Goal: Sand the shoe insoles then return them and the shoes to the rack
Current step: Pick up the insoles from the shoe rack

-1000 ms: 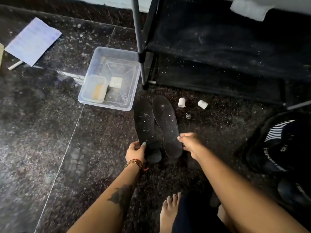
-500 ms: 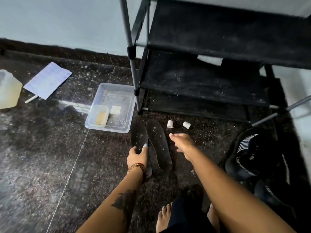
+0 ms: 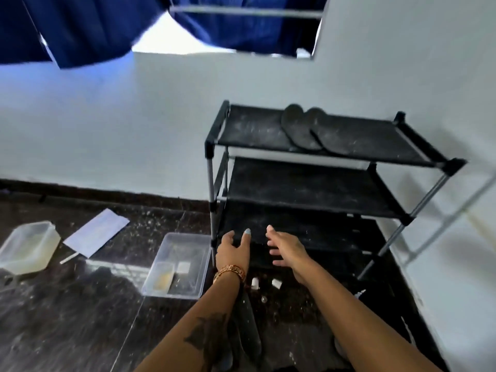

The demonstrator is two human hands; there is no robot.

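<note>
A black three-tier shoe rack [image 3: 316,183] stands against the white wall. Two dark insoles [image 3: 303,130] lie side by side on its top shelf. Two more dark insoles [image 3: 248,328] lie on the floor, partly hidden under my left forearm. My left hand [image 3: 232,251] and my right hand [image 3: 285,249] are raised in front of the rack's lowest shelf, fingers spread, holding nothing. The shoes are not clearly visible.
A clear plastic tub [image 3: 200,267] holding a yellowish block sits on the floor left of the rack. Further left are a cloudy container [image 3: 26,245] and a paper sheet [image 3: 96,232]. Two small white caps [image 3: 255,283] lie near the rack's foot. A blue curtain [image 3: 80,28] hangs above.
The view has tilted up, bringing the whole rack into sight. Both hands let go of the floor insoles and rose toward the rack's lower shelf.
</note>
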